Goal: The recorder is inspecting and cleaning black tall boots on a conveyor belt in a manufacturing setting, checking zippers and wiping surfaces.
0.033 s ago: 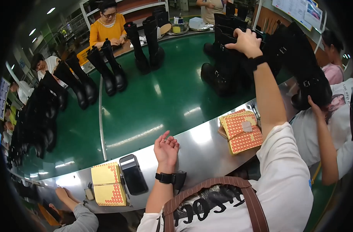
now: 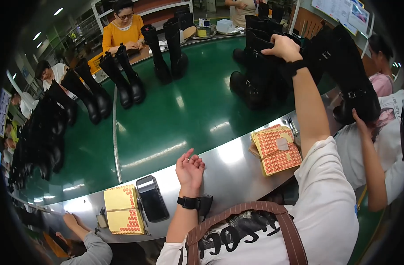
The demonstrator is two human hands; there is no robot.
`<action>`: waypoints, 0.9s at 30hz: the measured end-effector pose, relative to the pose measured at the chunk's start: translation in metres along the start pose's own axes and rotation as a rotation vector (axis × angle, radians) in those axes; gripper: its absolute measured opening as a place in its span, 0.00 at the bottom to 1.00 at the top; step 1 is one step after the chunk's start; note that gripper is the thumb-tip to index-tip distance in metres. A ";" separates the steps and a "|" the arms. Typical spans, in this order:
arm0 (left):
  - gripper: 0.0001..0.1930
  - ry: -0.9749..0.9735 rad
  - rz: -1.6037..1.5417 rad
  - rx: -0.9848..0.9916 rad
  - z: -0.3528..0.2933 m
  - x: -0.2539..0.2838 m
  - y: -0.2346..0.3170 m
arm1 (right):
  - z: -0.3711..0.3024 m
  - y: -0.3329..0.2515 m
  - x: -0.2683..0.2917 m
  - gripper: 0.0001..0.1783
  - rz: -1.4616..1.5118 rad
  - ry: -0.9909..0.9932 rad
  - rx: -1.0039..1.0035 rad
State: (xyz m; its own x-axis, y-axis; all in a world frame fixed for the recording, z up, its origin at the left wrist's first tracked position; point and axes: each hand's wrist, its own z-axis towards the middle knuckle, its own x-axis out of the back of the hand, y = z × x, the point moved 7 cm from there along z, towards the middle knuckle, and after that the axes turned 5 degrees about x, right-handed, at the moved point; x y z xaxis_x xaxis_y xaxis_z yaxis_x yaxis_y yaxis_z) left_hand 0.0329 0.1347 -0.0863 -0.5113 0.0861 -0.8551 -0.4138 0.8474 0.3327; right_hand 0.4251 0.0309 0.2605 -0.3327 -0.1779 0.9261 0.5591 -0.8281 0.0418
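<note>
The head view shows the person's right hand [image 2: 283, 46] stretched far out over the green conveyor belt [image 2: 180, 115], its fingers curled down onto the top of a tall black boot [image 2: 259, 75] that stands upright on the belt. The fingers look closed over the boot's shaft opening, though the back of the hand hides the fingertips, so the exact grip cannot be told. The boot's long axis runs straight up from the belt to the hand, with its foot well below the fingers and pointing toward the person's left. A second black boot stands just beside it, touching or nearly so.

The left hand [image 2: 189, 170] rests on the steel counter edge [image 2: 230, 170], palm up, fingers loosely apart and holding nothing. It is well apart from the boot; the right hand is plainly the nearer one. A dark smartphone [image 2: 151, 198] lies near the left hand, just beside a pad of yellow sheets with red dot stickers [image 2: 122, 210]. A second pad of red dot stickers [image 2: 276, 149] lies on the counter beneath the raised right forearm.

At the right edge, a co-worker's hand [image 2: 360, 121] lifts another black boot [image 2: 350, 84] from below.
</note>
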 end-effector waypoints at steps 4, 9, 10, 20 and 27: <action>0.21 -0.011 0.004 -0.008 0.000 0.001 0.002 | 0.029 0.013 -0.013 0.35 0.116 -0.167 0.079; 0.18 -0.056 0.201 -0.018 0.000 -0.008 0.001 | 0.020 -0.019 -0.005 0.34 0.172 0.056 0.175; 0.18 -0.095 0.248 -0.028 -0.002 -0.015 0.001 | 0.010 -0.028 0.007 0.31 0.176 0.116 0.214; 0.73 -0.253 1.407 -1.001 -0.094 -0.134 0.002 | -0.205 -0.127 0.205 0.18 0.498 -0.234 0.474; 0.37 0.129 1.375 -0.749 -0.117 -0.091 0.016 | -0.255 -0.081 0.132 0.38 0.837 0.607 1.086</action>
State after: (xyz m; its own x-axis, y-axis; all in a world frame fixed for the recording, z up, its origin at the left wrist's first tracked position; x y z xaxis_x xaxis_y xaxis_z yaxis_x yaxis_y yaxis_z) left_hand -0.0152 0.0786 0.0438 -0.8381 0.4666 0.2826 0.1599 -0.2852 0.9450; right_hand 0.1427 -0.0611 0.2837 0.2558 -0.8009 0.5414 0.9276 0.3610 0.0957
